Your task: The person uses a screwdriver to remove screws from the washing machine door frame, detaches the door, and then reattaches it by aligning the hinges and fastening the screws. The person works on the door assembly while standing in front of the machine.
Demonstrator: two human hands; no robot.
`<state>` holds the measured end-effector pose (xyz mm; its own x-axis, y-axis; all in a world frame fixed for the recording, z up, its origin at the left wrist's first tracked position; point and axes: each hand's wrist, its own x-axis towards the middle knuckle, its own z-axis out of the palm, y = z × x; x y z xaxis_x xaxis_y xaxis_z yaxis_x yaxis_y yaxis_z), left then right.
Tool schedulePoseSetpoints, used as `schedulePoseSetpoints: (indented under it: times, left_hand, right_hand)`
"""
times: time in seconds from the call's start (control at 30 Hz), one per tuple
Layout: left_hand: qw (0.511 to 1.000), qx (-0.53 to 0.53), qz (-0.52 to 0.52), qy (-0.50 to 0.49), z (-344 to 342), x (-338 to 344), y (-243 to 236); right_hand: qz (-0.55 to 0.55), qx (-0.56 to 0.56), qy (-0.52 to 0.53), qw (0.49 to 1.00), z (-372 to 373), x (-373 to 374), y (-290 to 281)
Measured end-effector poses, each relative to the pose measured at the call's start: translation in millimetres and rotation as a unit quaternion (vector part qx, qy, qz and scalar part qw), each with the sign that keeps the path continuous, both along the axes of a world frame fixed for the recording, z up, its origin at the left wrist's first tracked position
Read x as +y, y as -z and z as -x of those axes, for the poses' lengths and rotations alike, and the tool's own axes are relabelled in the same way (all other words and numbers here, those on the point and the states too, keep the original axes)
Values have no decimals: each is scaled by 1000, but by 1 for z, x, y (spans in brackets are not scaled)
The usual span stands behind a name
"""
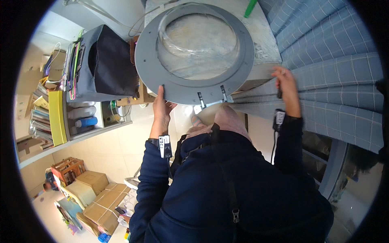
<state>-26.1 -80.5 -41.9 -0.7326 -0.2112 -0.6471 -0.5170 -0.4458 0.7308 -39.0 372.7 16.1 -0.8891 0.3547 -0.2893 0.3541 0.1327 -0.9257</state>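
Observation:
A round grey ring-shaped door [146, 60] with a clear domed window [198, 44] and two small metal fittings [200, 97] at its near edge lies on a worn pale surface [259, 36]. My left hand [161, 108] grips the door's near-left rim, thumb on top. Right of the door, beside the blue checked curtain, my right hand [285, 87] is raised with fingers curled around a small dark object [279, 92], too hidden to name.
A dark fabric bin with hangers [109, 65] and a cluttered shelf [58, 117] stand at the left. Cardboard boxes [107, 206] are piled lower left. The checked curtain [324, 81] hangs at the right. A green rod [250, 7] is at the top.

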Motion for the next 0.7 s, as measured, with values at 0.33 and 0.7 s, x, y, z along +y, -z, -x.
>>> schedulePoseSetpoints:
  times: [0.33, 0.7]
  left_hand:
    - [988, 61, 142, 20, 5, 7, 7]
    - [963, -6, 250, -96, -13, 22, 28]
  right_hand:
    - [-61, -80, -27, 995, 48, 77, -18]
    - [-341, 91, -229, 907, 115, 27, 28]
